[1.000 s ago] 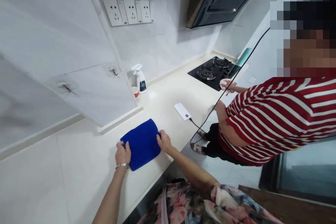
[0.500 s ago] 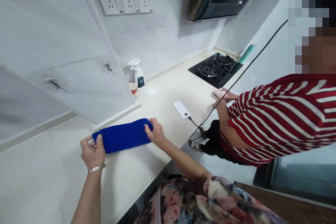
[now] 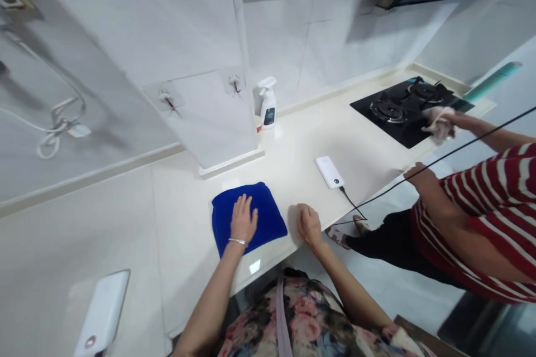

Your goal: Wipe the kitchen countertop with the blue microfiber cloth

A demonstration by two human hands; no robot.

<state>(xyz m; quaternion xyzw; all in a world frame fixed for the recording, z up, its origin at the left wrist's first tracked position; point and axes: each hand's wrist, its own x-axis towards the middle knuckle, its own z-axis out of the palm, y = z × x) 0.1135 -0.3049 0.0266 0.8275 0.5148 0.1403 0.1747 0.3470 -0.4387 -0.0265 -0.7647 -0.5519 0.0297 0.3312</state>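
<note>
A blue cloth (image 3: pixel 268 215), folded into a rough square, lies on the pale countertop (image 3: pixel 188 245) in front of me. My left hand (image 3: pixel 244 217), with a silver bangle at the wrist, rests flat on the cloth, fingers stretched out. Just right of the cloth, close to the counter's front edge, is my right hand (image 3: pixel 309 224). Its fingers are curled in, and nothing shows in them.
A white power bank (image 3: pixel 329 172) with a black cable lies to the right; another white device (image 3: pixel 103 312) lies at lower left. A spray bottle (image 3: pixel 268 103) stands by the wall. Someone in a striped top (image 3: pixel 494 206) holds a pale rag (image 3: pixel 439 124) over the gas hob (image 3: pixel 397 136).
The blue cloth, a long strip held at both ends before, now lies folded squarer on the counter. My right hand has let go of it. The other person's rag has moved over the hob.
</note>
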